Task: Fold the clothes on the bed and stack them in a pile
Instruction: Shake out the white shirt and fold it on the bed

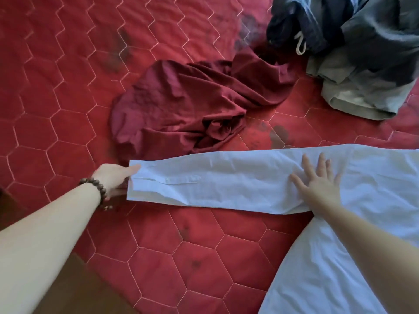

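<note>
White shirt lay on the bed, one sleeve stretched flat out to the left of the shirt body, cuff end with a small button on the placket. Left hand was at the cuff, thumb on top of the cuff edge, fingers hidden under or behind the cloth, so it looked like a pinch on the cuff but the fingers could not be fully seen. Bead bracelet sat on that wrist. Right hand lay flat on the sleeve near where it met the shirt body, fingers spread and straight, palm pressed on the cloth. Shirt body ran down toward the lower right edge, under the right forearm. Maroon garment lay crumpled just beyond the sleeve, touching or nearly touching the cuff end. Dark clothes heap sat farther beyond the shirt toward the upper right, with a white drawstring showing and a grey piece at its near side. Bed cover was red, quilted in hexagons, with dark blotches. Strip of brown floor showed left of the bed edge.
</note>
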Demonstrator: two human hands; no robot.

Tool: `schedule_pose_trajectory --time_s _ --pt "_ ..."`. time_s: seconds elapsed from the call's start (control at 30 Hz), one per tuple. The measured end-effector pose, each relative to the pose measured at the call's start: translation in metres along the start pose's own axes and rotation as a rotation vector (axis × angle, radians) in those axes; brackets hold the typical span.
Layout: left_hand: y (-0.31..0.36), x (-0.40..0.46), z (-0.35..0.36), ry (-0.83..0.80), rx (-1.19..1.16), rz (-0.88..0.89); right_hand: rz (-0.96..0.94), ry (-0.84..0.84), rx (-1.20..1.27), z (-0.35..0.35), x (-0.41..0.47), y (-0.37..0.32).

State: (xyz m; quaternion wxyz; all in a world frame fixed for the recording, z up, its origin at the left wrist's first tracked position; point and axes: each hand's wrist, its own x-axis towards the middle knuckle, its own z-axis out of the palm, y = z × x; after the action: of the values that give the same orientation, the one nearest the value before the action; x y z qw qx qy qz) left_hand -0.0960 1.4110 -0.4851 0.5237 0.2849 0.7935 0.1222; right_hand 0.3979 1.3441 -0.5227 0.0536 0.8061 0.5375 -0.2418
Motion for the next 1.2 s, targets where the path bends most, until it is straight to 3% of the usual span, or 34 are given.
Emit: schedule_pose_trajectory --time_s 0.07,0.2,0.33,0.43,0.53,0.7,0.9,1.0,1.2 --pt "-0.018 -0.002 0.012 -0.079 -0.162 -0.154 -0.013 0.014 0.114 0.0 -0.002 -0.003" --pt "-0.033 0.0 0.023 0.028 -0.217 0.026 0.006 0.09 0.47 -0.014 -0.003 0.001" --pt "-0.033 -0.006 0.023 0.152 -0.215 0.237 -0.155 0.129 0.046 -0.009 -0.01 0.006" --pt "-0.024 -0.014 0.022 0.196 -0.267 0.343 -0.02 0.044 -0.158 0.014 -0.015 -0.004" --pt "-0.01 -0.021 0.02 0.318 -0.161 0.491 0.034 0.106 -0.222 0.033 -0.017 -0.033" --pt "0.016 -0.039 0.017 0.384 -0.01 0.658 -0.161 0.084 -0.202 0.072 -0.035 -0.132" --pt "0.035 -0.057 0.023 0.341 -0.02 0.693 -0.491 0.021 -0.022 0.103 -0.071 -0.236" --pt "0.037 -0.057 0.023 0.395 -0.003 0.68 -0.505 0.029 -0.043 0.097 -0.063 -0.217" --pt "0.04 -0.055 0.02 0.494 -0.002 0.649 -0.08 0.088 -0.199 0.061 -0.034 -0.083"
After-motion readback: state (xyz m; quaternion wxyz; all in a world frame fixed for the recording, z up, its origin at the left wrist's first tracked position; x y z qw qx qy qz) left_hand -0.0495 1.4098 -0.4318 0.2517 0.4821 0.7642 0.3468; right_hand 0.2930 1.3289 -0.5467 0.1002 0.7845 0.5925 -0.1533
